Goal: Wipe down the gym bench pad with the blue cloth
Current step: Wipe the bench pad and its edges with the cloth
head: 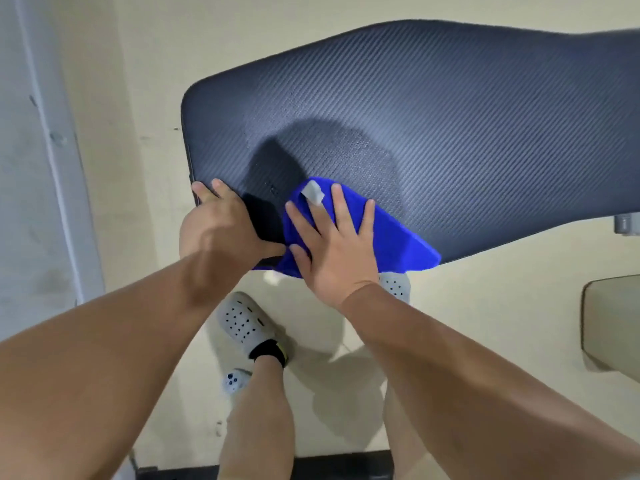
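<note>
There is a single view, from a wide-angle camera worn on the person's head. It looks steeply down and a little forward, close over the near end of the bench (415,116), which fills the upper right of the frame and bends at the edges from the lens. Both forearms run in from the lower corners to the middle. Straight below, in the lower middle, the person's own legs and a grey shoe (242,322) stand on the pale floor (485,323).
</note>
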